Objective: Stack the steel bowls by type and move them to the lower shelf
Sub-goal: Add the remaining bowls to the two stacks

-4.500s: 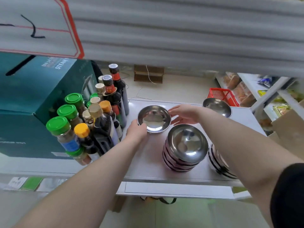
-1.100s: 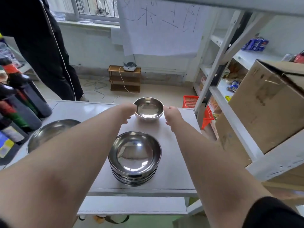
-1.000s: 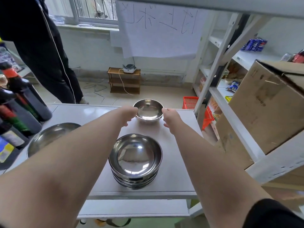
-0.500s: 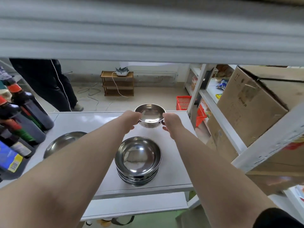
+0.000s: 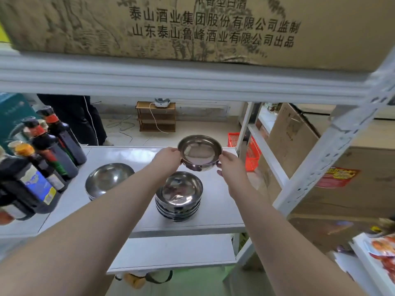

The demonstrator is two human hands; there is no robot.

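I hold a small steel bowl (image 5: 199,152) in the air above the white shelf (image 5: 215,214), my left hand (image 5: 167,157) on its left rim and my right hand (image 5: 229,165) on its right rim. Just below and nearer to me stands a stack of several deep steel bowls (image 5: 179,195). To its left, partly hidden behind my left forearm, sits a wider, shallower steel bowl stack (image 5: 108,180).
Dark sauce bottles (image 5: 40,159) crowd the shelf's left end beside a teal box (image 5: 10,112). An upper shelf beam (image 5: 192,80) carrying a printed carton hangs overhead. White rack uprights (image 5: 333,150), cardboard boxes and a red basket (image 5: 252,152) stand to the right. A person in dark clothes stands behind.
Both hands closed on the far small bowl and lifted it off the shelf toward me, over the deep-bowl stack. My head rose, bringing the upper shelf and carton into view.
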